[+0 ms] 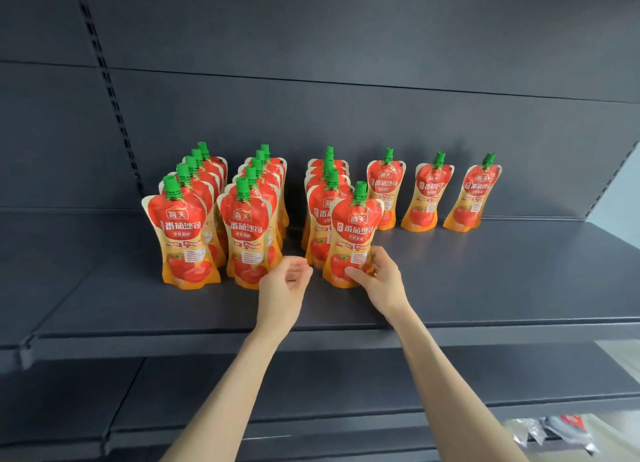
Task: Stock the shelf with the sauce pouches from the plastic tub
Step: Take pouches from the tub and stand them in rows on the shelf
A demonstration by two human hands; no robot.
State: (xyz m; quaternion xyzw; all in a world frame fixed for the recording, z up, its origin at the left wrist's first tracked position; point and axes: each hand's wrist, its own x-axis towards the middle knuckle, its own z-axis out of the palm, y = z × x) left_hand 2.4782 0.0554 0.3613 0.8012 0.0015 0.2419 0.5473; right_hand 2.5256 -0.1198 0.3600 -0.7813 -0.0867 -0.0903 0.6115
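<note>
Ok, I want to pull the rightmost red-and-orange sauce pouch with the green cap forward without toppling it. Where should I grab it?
Probably pinch the rightmost red-and-orange sauce pouch at its narrowed waist, coming from the front right: it stands alone on its base, nothing stands before it on the dark grey shelf, and its neighbour pouch stands clear on the left.

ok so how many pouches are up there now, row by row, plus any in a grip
left row: 5
second row: 5
third row: 4
held pouch in right grip: 1
back singles: 3
total: 18, counted by caps since the rows overlap
</note>
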